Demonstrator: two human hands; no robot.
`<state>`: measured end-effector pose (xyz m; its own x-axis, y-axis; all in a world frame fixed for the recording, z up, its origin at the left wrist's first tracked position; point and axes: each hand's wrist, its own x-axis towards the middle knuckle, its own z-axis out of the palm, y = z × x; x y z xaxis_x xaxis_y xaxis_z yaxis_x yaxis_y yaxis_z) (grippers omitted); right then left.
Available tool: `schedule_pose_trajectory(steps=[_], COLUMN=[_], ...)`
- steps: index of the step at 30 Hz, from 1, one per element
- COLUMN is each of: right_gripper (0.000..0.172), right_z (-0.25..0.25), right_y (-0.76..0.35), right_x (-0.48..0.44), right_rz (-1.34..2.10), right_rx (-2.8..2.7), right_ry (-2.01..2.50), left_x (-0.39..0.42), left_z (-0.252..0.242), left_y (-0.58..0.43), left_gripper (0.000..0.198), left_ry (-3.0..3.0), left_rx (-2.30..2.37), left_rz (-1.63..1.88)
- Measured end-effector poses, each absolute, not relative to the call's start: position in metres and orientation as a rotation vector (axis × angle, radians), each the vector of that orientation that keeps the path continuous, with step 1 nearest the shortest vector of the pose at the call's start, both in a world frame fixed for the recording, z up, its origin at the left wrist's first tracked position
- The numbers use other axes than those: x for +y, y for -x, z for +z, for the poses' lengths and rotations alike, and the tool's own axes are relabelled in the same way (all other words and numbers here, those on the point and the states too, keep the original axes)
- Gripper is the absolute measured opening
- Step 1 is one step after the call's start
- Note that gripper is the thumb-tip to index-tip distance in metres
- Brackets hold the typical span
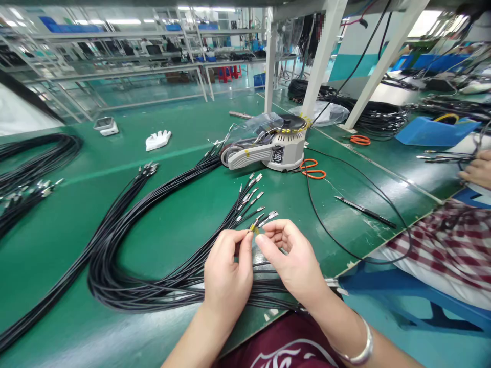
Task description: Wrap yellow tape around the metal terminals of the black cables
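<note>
The green table spreads under the grip. A bundle of black cables loops away to the left of the grip and passes beneath the wrists. The tape dispenser stands beyond the grip, with orange scissors just beside it. The left hand and right hand meet fingertip to fingertip, both pinching one cable end at its yellow tape strip.

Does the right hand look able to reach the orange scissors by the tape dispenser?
Probably yes: only table and a thin black cable lie between the right hand and the scissors, though it and the left hand pinch a taped cable end.
</note>
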<state>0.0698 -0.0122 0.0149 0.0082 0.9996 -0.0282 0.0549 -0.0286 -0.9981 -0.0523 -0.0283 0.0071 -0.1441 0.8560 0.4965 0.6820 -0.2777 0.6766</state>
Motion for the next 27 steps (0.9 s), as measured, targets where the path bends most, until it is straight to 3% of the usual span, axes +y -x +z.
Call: schedule_pose_trajectory(steps=[8,27], right_gripper=[0.014,0.014], right_z=[0.0156,0.0103], right_y=[-0.0652,-0.0665], right_x=[-0.0078,-0.0059], right_rz=[1.199,1.106], right_rx=[-1.261,-1.357], right_ry=[1.234,1.245], left_x=[-0.0290,-0.0248], left_z=[0.0084,0.0154], left_y=[0.0522,0.0547], left_gripper=[0.008,0.020], left_ry=[-1.939,-1.133], left_rx=[1.752,1.500], left_rz=[1.372,1.261])
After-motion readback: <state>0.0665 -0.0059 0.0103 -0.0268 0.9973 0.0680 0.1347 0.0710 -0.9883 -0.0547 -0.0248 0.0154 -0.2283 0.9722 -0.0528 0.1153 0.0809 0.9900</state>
